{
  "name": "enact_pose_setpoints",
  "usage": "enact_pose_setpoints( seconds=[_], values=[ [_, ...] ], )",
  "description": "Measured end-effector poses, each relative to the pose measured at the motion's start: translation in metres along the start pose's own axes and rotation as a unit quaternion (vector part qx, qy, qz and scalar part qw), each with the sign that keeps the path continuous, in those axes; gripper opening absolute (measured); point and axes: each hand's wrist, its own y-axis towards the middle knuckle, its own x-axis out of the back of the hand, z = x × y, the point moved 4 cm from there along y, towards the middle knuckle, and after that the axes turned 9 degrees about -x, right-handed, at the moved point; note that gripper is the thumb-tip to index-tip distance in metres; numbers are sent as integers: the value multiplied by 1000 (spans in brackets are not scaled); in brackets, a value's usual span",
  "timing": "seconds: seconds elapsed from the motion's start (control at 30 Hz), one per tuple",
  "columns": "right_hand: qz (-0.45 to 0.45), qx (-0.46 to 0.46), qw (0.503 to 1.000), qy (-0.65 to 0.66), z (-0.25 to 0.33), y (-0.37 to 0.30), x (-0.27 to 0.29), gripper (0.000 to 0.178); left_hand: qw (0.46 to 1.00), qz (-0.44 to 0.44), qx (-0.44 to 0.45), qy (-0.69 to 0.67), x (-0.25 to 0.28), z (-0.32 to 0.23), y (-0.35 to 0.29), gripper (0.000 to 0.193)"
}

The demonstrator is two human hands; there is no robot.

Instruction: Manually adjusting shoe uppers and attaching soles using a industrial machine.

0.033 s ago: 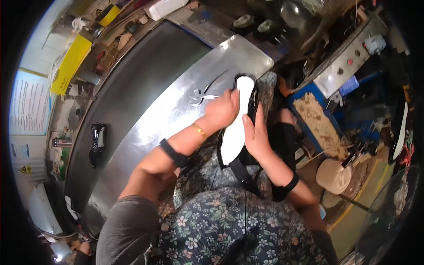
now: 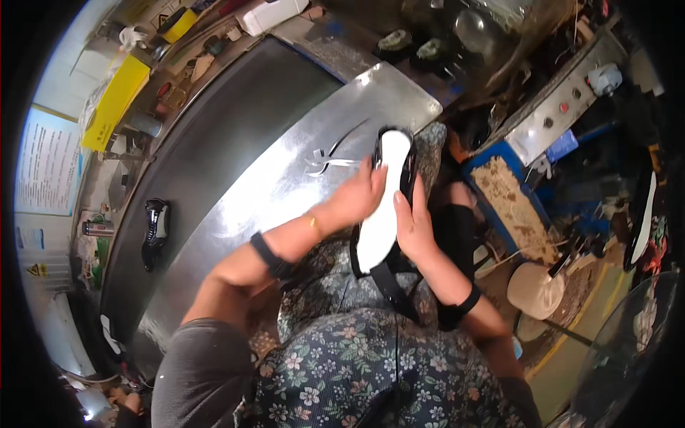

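A black shoe (image 2: 391,200) rests over my lap, its flat white bottom facing up. Its far end lies beside the metal table's edge. At the shoe's left edge is my left hand (image 2: 353,196), with the fingertips closed against the rim and the white face. My right hand (image 2: 415,221) grips the right side, thumb along the white bottom and fingers behind it. From the shoe's near end a black strap (image 2: 391,291) runs down over my floral apron (image 2: 335,357). Thin white and black strips (image 2: 325,162) lie on the shiny table left of the shoe.
A metal table (image 2: 242,178) curves along my left, beside a dark belt (image 2: 250,93) carrying another black shoe (image 2: 155,232). To the right stand a blue-framed tray (image 2: 510,203), a control panel with knobs (image 2: 556,114) and a beige round container (image 2: 535,289).
My left hand has slid back toward me and left along the shoe, its fingers straighter than before. The shoe has shifted slightly toward me; my right hand keeps its hold.
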Motion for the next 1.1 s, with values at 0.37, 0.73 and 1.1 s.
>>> enact_pose_setpoints(
  seconds=[0.37,0.73,1.1],
  values=[
    [87,-47,994,-51,-22,29,19,70,783,-43,213,-583,-36,55,41,73],
    [-51,-55,937,-341,7,122,-3,31,998,2,-59,-17,-17,24,85,56],
    [188,-107,932,289,33,90,-12,48,869,47,56,-489,-24,22,-85,83]
  ],
)
